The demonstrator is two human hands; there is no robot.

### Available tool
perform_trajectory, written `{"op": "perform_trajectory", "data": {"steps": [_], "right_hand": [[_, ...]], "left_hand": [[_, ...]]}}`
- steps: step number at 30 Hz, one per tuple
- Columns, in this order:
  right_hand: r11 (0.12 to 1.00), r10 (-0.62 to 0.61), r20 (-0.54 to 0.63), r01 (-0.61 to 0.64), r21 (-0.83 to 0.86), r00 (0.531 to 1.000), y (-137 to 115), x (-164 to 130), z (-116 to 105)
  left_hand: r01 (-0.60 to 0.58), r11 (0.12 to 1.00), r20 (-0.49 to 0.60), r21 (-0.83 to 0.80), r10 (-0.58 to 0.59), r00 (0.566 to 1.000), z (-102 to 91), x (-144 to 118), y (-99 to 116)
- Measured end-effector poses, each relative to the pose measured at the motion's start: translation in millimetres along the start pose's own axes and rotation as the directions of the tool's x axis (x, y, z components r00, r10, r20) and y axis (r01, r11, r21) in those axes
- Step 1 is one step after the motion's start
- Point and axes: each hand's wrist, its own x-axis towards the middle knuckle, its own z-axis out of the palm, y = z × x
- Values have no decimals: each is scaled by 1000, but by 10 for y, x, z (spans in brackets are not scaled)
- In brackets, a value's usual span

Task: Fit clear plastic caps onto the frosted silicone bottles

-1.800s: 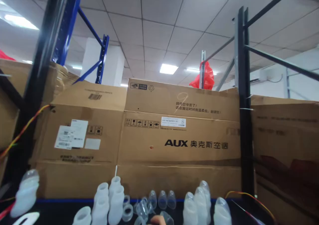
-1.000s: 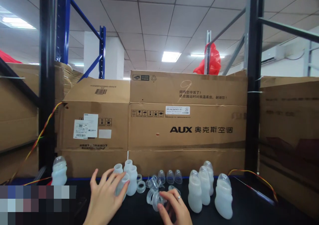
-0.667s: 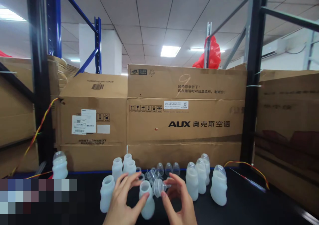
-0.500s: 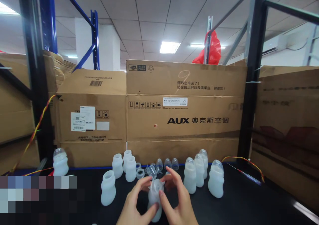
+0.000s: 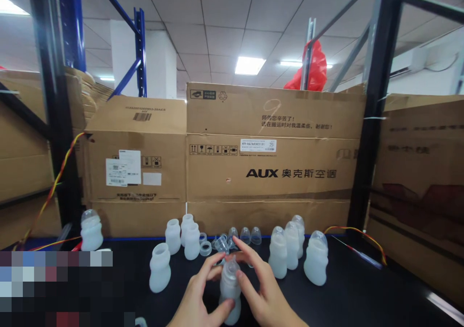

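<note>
We held a translucent white bottle (image 5: 229,293) upright between both hands, low in the middle of the view and above the black tabletop (image 5: 362,298). Our left hand (image 5: 197,303) clasped its body from the left: the thumb pressed across the lower front, and the fingers (image 5: 210,264) curved up and round its near-left side, closed on it. Our right hand (image 5: 263,293) lay against the right side of the bottle, with the thumb on its shoulder and the other fingers (image 5: 244,249) stretched out apart, passing just behind and above the neck. Whether those outstretched fingers touched the clear nipple top (image 5: 232,265) we could not tell; the top sat on the neck, between the fingertips of the two hands.

Beyond the hands, an open bottle (image 5: 160,268) stood alone to the left, with two more open bottles (image 5: 183,236) behind it. A cluster of small clear caps and rings (image 5: 232,237) lay just past the fingertips. Three capped bottles (image 5: 292,249) stood in a group to the right, and a single capped bottle (image 5: 91,230) stood far left. A wall of cardboard cartons (image 5: 268,172) closed off the back of the table, between dark rack uprights (image 5: 373,124).
</note>
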Motion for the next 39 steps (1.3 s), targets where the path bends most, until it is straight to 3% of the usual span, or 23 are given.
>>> {"op": "perform_trajectory", "data": {"steps": [7, 13, 16, 20, 27, 30, 34, 39], "right_hand": [[990, 96, 88, -104, 98, 992, -108, 27, -66], [990, 101, 8, -102, 98, 995, -69, 35, -4], [988, 118, -6, -117, 98, 993, -69, 38, -8], [972, 138, 59, -147, 183, 989, -97, 37, -72], [900, 237, 130, -268, 343, 963, -100, 52, -99], [917, 261, 122, -286, 279, 958, -82, 49, -79], [970, 210, 104, -221, 102, 972, -83, 44, -74], [972, 160, 103, -174, 156, 982, -24, 7, -48]], "left_hand": [[87, 994, 21, 60, -89, 996, -67, -22, 136], [97, 990, 112, 105, -109, 988, -87, 33, 313], [50, 993, 112, 109, -62, 992, -65, 32, 249], [-49, 994, 115, 94, 38, 993, -41, 16, 48], [-19, 994, 97, 104, 9, 995, -26, -7, -63], [-22, 991, 105, 130, 8, 994, -41, -7, 1], [19, 987, 143, 159, -42, 989, -92, 24, 218], [74, 986, 130, 153, -94, 987, -128, 50, 364]]}}
